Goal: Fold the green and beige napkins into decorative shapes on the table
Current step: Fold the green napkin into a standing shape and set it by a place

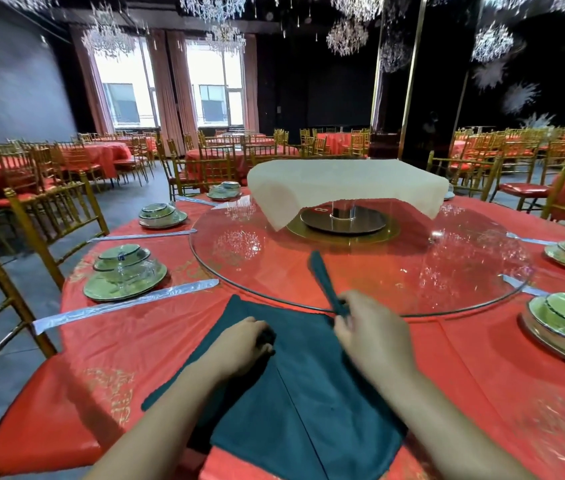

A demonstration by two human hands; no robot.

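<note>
Green napkin [309, 410], a fold pinched under the left hand [243, 345], twisted corner gripped by the right hand [374, 332]

Both arms are bare, enter from the lower edge and converge toward the centre. Left forearm [166, 414] runs up and to the right. Left hand [241, 344] lies back upward, fingers curled under, gripping a bunched fold of the green napkin [309, 403]. Right forearm [447, 410] runs up and to the left. Right hand [371, 329] sits slightly farther forward, back upward, fingertips pinching a narrow twisted strip of the same cloth. The hands are near each other, not touching. Right hand slightly blurred
</note>
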